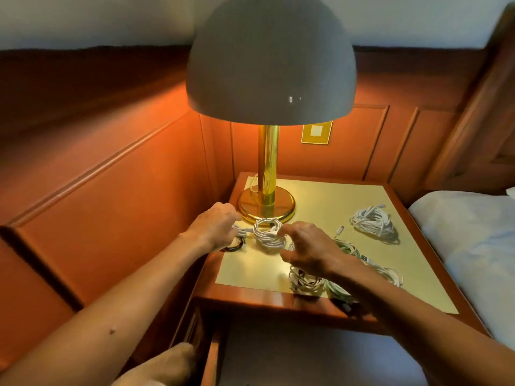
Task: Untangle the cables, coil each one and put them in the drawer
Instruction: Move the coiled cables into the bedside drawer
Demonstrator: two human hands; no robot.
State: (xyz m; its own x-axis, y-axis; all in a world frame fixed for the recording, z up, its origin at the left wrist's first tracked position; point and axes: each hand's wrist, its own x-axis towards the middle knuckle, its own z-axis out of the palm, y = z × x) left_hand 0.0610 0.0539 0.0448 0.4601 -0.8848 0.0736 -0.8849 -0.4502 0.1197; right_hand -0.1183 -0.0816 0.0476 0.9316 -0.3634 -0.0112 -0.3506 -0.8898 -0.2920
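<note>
White coil [268,234] — pinched between both hands' fingers [284,232].

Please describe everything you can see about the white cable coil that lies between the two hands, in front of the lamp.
The white cable coil is a thin, smooth-looking cord wound into several loose round loops. It lies flat on the yellow top of the nightstand, just in front of the brass lamp base. The left hand holds a strand at its left side, and the fingertips of the right hand pinch its right edge. Its plugs are not clearly visible.
</note>
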